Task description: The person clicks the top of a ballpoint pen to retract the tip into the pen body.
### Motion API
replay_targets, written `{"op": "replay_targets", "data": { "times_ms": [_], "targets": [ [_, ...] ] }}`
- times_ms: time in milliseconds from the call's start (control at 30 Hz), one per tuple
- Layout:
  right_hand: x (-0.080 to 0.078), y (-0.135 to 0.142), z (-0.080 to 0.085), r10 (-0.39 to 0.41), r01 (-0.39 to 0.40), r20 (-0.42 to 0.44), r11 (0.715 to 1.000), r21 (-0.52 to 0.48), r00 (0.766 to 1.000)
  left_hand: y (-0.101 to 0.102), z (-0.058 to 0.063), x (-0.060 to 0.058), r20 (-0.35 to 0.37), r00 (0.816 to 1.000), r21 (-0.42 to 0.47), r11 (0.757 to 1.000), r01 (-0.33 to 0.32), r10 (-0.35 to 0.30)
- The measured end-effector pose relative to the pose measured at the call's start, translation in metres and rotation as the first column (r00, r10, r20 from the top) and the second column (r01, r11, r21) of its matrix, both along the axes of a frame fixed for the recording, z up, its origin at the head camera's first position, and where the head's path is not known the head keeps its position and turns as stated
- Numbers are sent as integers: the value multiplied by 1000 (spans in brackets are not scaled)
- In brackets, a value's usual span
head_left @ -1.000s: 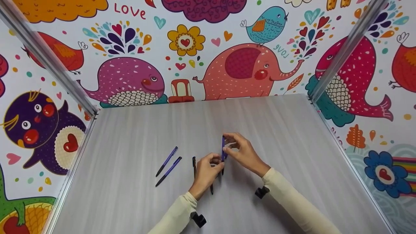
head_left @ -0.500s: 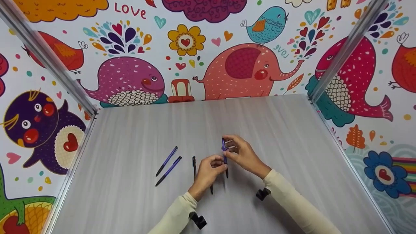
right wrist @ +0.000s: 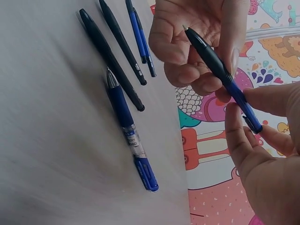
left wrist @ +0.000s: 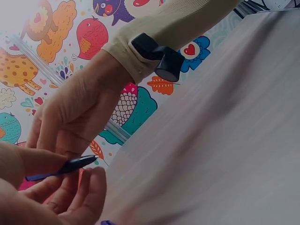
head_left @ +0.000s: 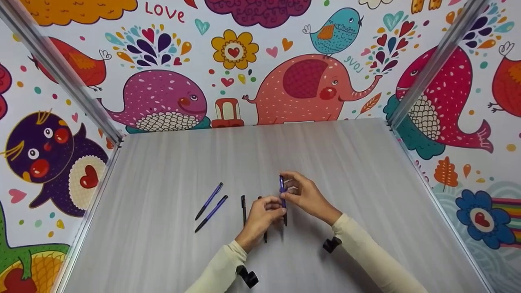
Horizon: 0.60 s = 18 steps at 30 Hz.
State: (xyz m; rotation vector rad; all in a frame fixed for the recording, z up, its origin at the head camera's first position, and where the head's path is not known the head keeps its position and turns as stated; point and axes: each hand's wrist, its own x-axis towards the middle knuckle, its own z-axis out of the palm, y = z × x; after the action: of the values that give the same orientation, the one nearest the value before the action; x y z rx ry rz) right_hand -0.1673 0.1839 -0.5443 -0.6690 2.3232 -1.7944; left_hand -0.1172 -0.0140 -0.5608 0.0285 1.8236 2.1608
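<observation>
A blue ballpoint pen (head_left: 281, 184) with a black grip is held nearly upright between both hands in the head view. My left hand (head_left: 262, 217) pinches its lower part between thumb and fingers. Higher up, my right hand (head_left: 306, 196) pinches the blue end by the clip. In the right wrist view the pen (right wrist: 211, 58) shows its bare metal tip, pointing past the left hand (right wrist: 197, 47); the fingers of the right hand (right wrist: 267, 159) hold the other end. The left wrist view shows the left thumb (left wrist: 37, 161) pressed on the pen's dark barrel (left wrist: 75, 165).
Two blue pens (head_left: 211, 214) lie side by side left of the hands. Two black pens (head_left: 244, 207) lie nearer, partly covered by the left hand. A blue pen with a clear middle (right wrist: 133, 138) lies beside them in the right wrist view. Patterned walls enclose the grey table (head_left: 163, 171).
Both hands have shifted slightly down and to the right with the pen, which tilts a little more. A black pen's upper end now shows behind the left hand. The pens on the left stay put.
</observation>
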Motion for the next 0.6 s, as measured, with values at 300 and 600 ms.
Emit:
{"op": "replay_targets", "data": {
  "times_ms": [300, 600],
  "targets": [
    [4, -3, -8, 4, -3, 28, 1000, -27, 1000, -1, -2, 4, 5, 1000, 25, 1000, -9, 9],
    [6, -9, -14, 5, -1, 53, 998, -64, 999, -4, -7, 6, 37, 998, 43, 998, -45, 43]
  ]
}}
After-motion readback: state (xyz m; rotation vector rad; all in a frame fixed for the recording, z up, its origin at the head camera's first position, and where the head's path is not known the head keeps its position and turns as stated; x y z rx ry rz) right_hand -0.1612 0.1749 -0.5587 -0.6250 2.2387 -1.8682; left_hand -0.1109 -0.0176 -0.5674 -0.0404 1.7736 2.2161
